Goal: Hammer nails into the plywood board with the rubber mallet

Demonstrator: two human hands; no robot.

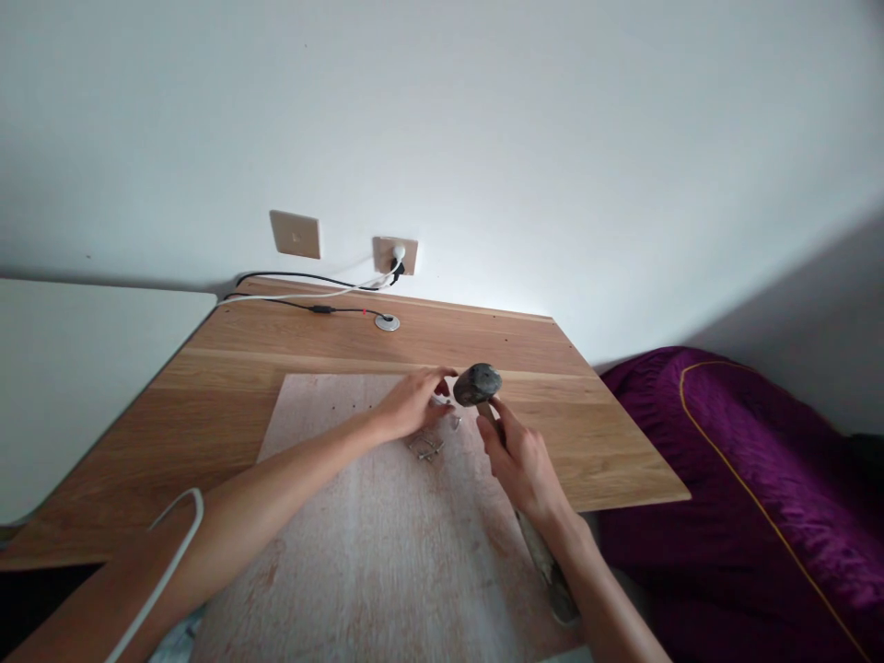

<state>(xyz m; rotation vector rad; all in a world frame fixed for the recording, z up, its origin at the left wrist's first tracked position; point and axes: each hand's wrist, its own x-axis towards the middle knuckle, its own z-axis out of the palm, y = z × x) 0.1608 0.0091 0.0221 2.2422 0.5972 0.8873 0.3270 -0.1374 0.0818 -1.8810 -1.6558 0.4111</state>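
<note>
My right hand [521,458] grips a mallet by its wooden handle [540,557], close below the thick dark head [476,384]. That head is raised just right of my left hand [414,405], whose fingers curl at the far right part of a pale wooden board [366,534]. A tiny thing shows at those fingertips, too small to make out. Just below them lie a small shiny piece [456,422] and a little heap of thin metal nails or screws [426,448]. Several small dark dots run along the board left of my left hand.
Beneath the board is a wood-grain table [608,451] against a white wall. Cables [296,296] run from a wall socket [395,255] over its back left, past a round metal grommet [387,322]. A white panel [89,387] stands left; purple cloth [732,488] lies right.
</note>
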